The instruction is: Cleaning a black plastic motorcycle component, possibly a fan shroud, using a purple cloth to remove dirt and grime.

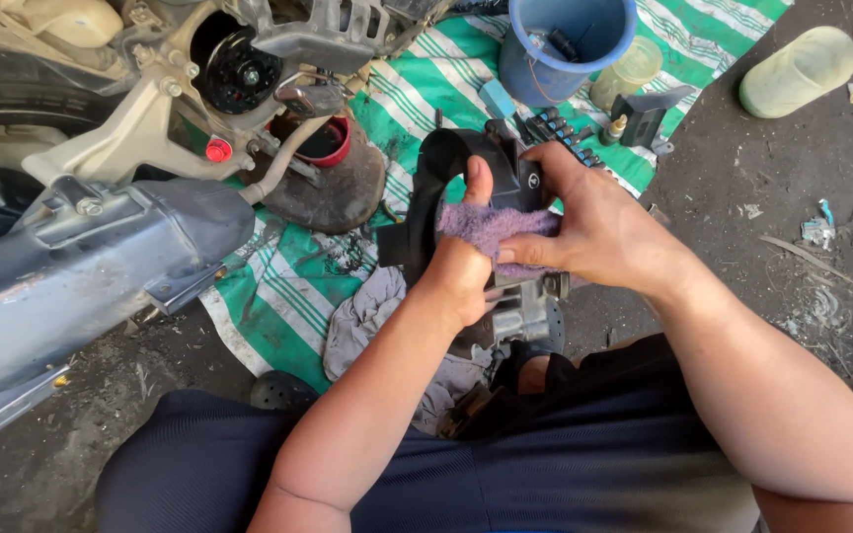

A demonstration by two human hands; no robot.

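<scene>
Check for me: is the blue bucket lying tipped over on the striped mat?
No, the blue bucket stands upright, mouth up, on the green striped mat.

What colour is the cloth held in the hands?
Purple fuzzy cloth; the head view shows it best.

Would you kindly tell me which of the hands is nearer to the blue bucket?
Right. The right hand lies just below the blue bucket; the left hand sits lower and farther left.
</scene>
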